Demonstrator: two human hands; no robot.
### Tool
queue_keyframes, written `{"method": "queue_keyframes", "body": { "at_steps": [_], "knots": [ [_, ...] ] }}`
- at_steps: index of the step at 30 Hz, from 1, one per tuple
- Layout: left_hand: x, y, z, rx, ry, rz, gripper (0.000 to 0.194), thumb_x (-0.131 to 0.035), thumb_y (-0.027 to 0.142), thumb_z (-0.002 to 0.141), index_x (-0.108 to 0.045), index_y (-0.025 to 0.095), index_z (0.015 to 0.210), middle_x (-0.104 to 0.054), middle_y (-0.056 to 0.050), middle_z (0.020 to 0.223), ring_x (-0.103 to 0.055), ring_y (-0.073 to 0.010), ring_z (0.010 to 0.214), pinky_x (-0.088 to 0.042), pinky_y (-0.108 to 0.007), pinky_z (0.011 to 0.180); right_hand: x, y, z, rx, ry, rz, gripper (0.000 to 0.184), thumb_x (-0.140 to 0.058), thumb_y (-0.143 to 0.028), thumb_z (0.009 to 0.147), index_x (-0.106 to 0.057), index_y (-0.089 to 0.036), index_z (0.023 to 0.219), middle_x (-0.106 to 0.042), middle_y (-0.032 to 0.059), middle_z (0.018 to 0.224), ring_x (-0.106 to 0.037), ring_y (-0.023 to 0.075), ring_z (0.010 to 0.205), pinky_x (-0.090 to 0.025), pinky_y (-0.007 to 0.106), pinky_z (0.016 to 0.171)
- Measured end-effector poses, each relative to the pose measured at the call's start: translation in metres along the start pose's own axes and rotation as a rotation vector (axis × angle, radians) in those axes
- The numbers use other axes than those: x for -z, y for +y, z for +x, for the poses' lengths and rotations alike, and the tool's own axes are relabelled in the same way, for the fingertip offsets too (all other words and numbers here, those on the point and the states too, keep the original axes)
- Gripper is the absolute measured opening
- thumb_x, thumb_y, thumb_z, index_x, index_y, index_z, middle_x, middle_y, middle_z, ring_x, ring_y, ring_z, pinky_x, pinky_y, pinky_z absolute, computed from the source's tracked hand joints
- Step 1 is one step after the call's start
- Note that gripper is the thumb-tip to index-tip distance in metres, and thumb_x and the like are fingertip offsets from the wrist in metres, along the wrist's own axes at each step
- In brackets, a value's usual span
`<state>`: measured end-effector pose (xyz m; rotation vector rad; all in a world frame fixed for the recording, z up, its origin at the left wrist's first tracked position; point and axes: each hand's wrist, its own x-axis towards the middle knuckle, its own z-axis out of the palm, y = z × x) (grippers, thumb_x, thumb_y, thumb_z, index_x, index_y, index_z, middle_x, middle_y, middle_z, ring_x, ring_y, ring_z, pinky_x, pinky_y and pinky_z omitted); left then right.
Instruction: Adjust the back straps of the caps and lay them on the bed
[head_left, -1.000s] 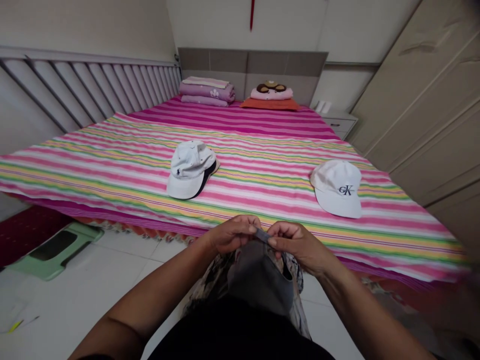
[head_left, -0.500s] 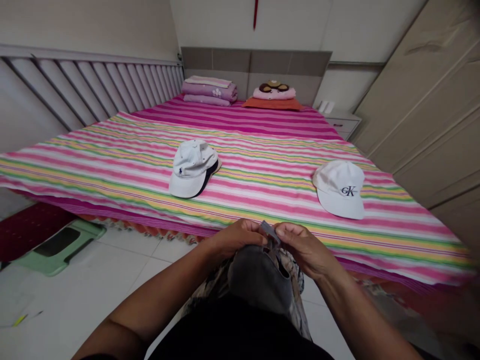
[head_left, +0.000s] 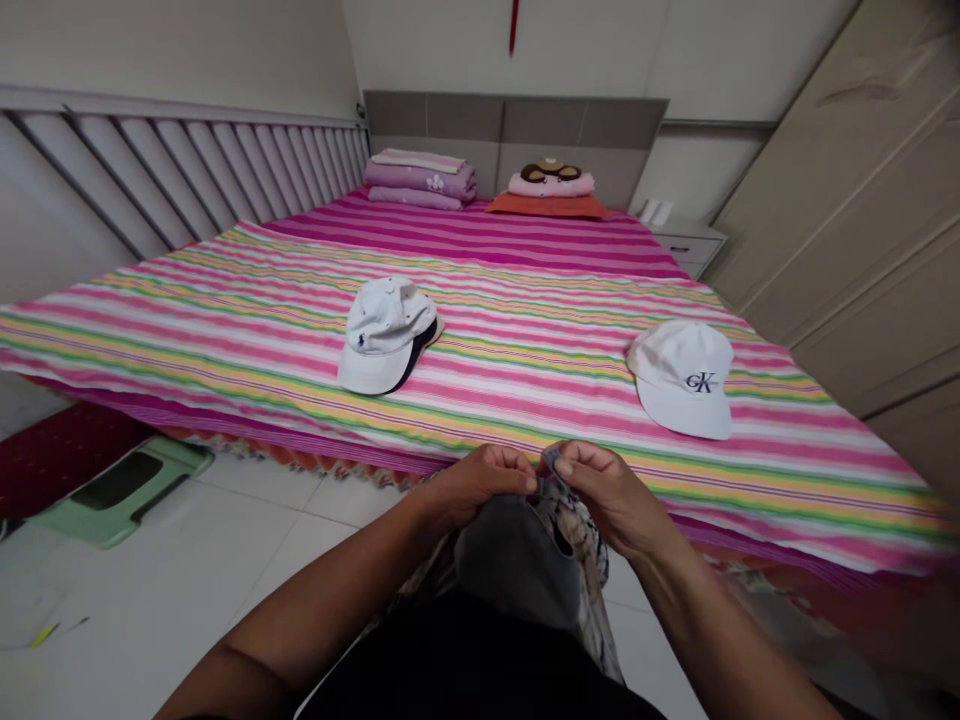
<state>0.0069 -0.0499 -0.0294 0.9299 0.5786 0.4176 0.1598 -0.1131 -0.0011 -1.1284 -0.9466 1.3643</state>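
My left hand (head_left: 476, 482) and my right hand (head_left: 604, 490) meet low in front of me, both pinching the back strap of a grey cap (head_left: 514, 555) that hangs against my body. The strap end shows between my right thumb and forefinger. On the striped bed (head_left: 525, 400) ahead lie two more caps: a white cap with a dark underbrim (head_left: 384, 335) at centre left and a white cap with a dark logo (head_left: 686, 378) at the right.
Folded purple blankets (head_left: 421, 180) and a pink pillow on an orange cushion (head_left: 551, 190) lie by the headboard. A slatted rail (head_left: 187, 170) runs along the bed's left side. A green stool (head_left: 120, 485) stands on the white tile floor at left. Wardrobe doors (head_left: 862, 230) line the right.
The strap end that stood up between my fingers half a second ago is now folded down lower. My hands have stayed together at the cap's back. The view has shifted slightly.
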Motion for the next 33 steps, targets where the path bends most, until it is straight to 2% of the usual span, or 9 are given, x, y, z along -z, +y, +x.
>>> {"method": "queue_keyframes", "body": {
  "at_steps": [3,6,10,13,18,25,33],
  "knots": [
    [0.0,-0.001,0.001,-0.056,0.015,-0.021,0.018,-0.072,0.021,0.053,-0.059,0.011,0.06,-0.056,0.002,0.052,-0.044,-0.0042,0.042,-0.03,-0.017,0.043,-0.001,0.0,0.002,0.019,0.074,0.049,0.024,-0.073,-0.029,0.056,-0.053,-0.017,0.058,-0.046,-0.006,0.054,-0.038,0.0078,0.05,-0.03,0.022,0.05],
    [0.001,-0.002,0.002,-0.126,0.021,-0.046,0.017,-0.072,0.018,0.053,-0.058,0.011,0.059,-0.06,0.0,0.063,-0.049,-0.005,0.049,-0.034,-0.017,0.048,0.0,0.001,0.003,-0.005,0.086,0.035,0.022,-0.075,-0.027,0.053,-0.059,-0.017,0.065,-0.051,-0.0049,0.055,-0.042,0.008,0.051,-0.032,0.022,0.05],
    [0.002,-0.004,0.002,-0.091,0.004,-0.033,0.018,-0.072,0.021,0.055,-0.058,0.011,0.062,-0.058,0.001,0.054,-0.048,-0.0055,0.045,-0.033,-0.017,0.046,0.004,0.004,0.004,-0.055,0.058,-0.095,0.021,-0.072,-0.032,0.058,-0.065,-0.014,0.066,-0.057,-0.0005,0.058,-0.047,0.0102,0.052,-0.034,0.025,0.051],
    [0.003,-0.005,0.002,-0.082,-0.006,-0.019,0.02,-0.071,0.024,0.056,-0.058,0.011,0.063,-0.059,-0.001,0.053,-0.049,-0.007,0.045,-0.034,-0.018,0.047,0.004,0.005,0.004,-0.048,0.072,-0.15,0.021,-0.072,-0.032,0.057,-0.065,-0.014,0.066,-0.057,-0.0013,0.058,-0.045,0.0092,0.051,-0.033,0.024,0.049],
    [0.004,-0.007,0.003,-0.096,0.003,-0.019,0.02,-0.071,0.023,0.055,-0.058,0.011,0.061,-0.058,-0.001,0.052,-0.049,-0.007,0.045,-0.034,-0.019,0.047,0.0,0.003,0.004,-0.054,0.103,-0.16,0.016,-0.069,-0.026,0.054,-0.059,-0.015,0.06,-0.048,-0.0062,0.049,-0.035,0.0052,0.042,-0.025,0.02,0.043],
    [0.005,-0.009,0.005,-0.098,0.005,-0.008,0.015,-0.07,0.02,0.056,-0.058,0.011,0.058,-0.056,0.001,0.05,-0.045,-0.0054,0.042,-0.031,-0.018,0.044,-0.003,0.001,0.007,-0.179,0.093,-0.149,0.012,-0.067,-0.022,0.051,-0.058,-0.014,0.054,-0.046,-0.0069,0.045,-0.032,0.0038,0.039,-0.022,0.019,0.039],
    [0.002,-0.009,0.001,-0.082,-0.021,-0.022,0.004,-0.061,0.015,0.064,-0.059,0.011,0.062,-0.058,0.001,0.051,-0.046,-0.0066,0.044,-0.032,-0.019,0.046,-0.003,-0.001,0.003,-0.155,0.069,-0.152,0.009,-0.064,-0.02,0.059,-0.059,-0.013,0.055,-0.046,-0.0062,0.047,-0.033,0.0023,0.04,-0.022,0.018,0.041]
  ]
}}
